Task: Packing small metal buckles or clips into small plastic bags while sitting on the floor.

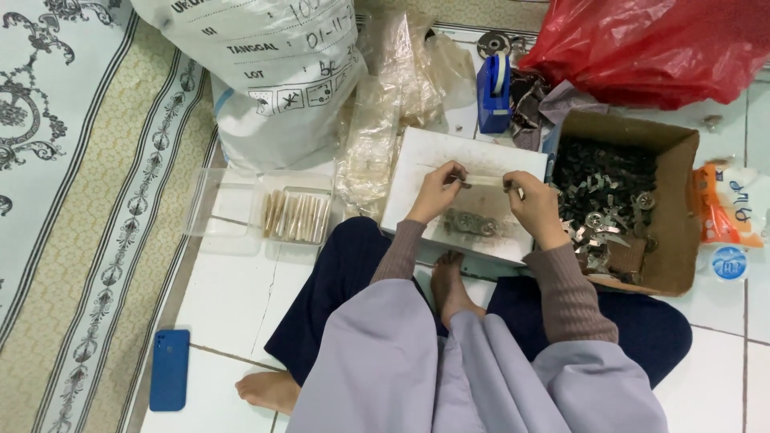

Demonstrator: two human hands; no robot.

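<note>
I sit cross-legged on the floor over a white board (425,152). My left hand (435,192) and my right hand (531,204) together hold a thin clear plastic sleeve (484,180) stretched between them, each hand also pinching a small metal part at its end. A little pile of round metal pieces (472,223) lies on the board just below the hands. At my right, a brown cardboard box (675,200) is filled with several dark and silvery metal parts (603,192).
A clear plastic tray (220,208) holds several filled sleeves (295,216) at my left. A big white sack (273,72), crumpled clear bags (397,80), a blue tape dispenser (493,92) and a red plastic bag (658,48) lie behind. A blue phone (169,370) rests on the tiles.
</note>
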